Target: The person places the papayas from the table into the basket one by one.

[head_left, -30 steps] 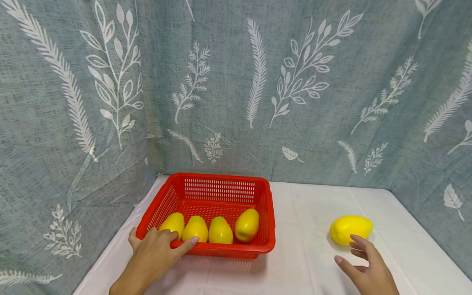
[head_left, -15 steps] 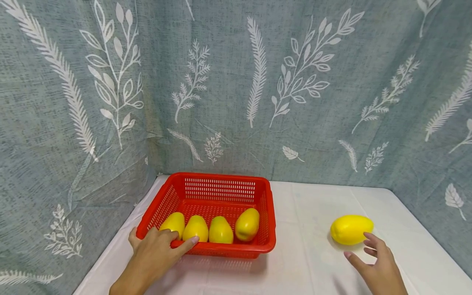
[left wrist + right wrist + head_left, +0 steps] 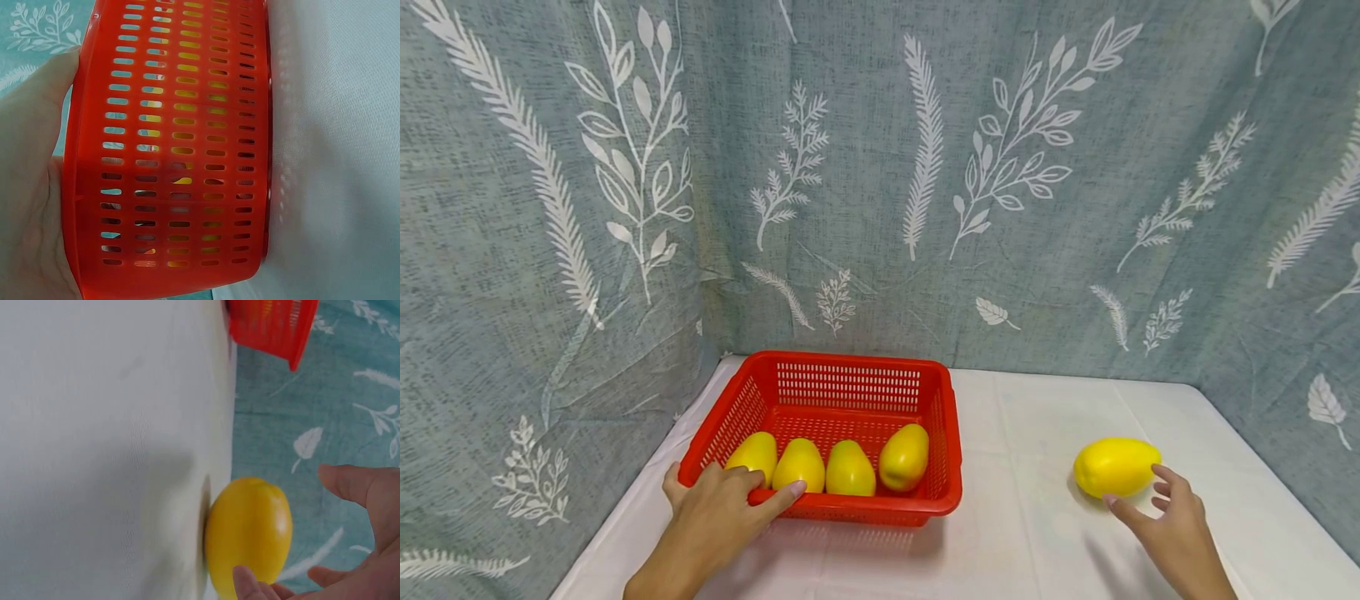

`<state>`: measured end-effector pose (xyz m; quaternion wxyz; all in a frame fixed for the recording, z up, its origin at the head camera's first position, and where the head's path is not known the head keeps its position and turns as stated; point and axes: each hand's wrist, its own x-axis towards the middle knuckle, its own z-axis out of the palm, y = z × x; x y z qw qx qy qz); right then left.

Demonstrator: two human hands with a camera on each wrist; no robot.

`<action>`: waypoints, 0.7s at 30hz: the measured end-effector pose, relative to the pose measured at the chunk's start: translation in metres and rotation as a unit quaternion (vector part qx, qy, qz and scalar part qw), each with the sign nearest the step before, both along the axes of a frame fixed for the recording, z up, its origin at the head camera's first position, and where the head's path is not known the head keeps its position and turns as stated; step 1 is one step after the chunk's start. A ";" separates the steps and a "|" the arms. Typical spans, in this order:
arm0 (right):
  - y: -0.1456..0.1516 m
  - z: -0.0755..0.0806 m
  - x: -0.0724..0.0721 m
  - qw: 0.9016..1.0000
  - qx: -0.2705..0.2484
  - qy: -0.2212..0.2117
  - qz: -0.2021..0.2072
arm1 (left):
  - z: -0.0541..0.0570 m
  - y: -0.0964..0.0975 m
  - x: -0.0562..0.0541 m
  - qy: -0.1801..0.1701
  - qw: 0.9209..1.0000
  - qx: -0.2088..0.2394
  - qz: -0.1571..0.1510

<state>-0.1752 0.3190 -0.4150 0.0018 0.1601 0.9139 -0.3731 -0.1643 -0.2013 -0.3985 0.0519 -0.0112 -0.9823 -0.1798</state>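
Note:
At its near left corner, a red plastic basket (image 3: 951, 433) is gripped by my left hand (image 3: 715, 517), thumb along the front rim and fingers over the corner. Inside the basket sit several yellow-green mangoes (image 3: 850, 469) along the near side. In the left wrist view the hand (image 3: 31, 162) holds the rim, and fruit shows through the slots. On the right, a bright yellow oval fruit (image 3: 1116, 468) lies on its side. My right hand (image 3: 1176, 525) is just in front of it, fingers parted. The right wrist view shows the thumb apart from the fruit (image 3: 249, 534), with other fingertips overlapping its lower end.
A white cloth covers the table (image 3: 1007, 533). Behind it and along both sides hangs a blue-green curtain (image 3: 865, 208) with white leaf prints. The basket stands near the left side, close to the back edge.
My right hand has shifted to the right around the near side of the yellow oval fruit, its fingers now by the right end. The left hand and basket stay in place.

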 end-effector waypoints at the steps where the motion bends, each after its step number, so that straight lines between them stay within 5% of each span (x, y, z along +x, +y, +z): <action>1: 0.001 -0.001 -0.002 1.000 0.000 -0.001 -0.002 | 0.000 0.000 0.000 0.000 1.000 0.000 0.000; 21: 0.010 -0.004 -0.030 1.000 -0.009 -0.002 0.017 | 0.001 0.000 -0.001 -0.015 1.000 0.004 0.006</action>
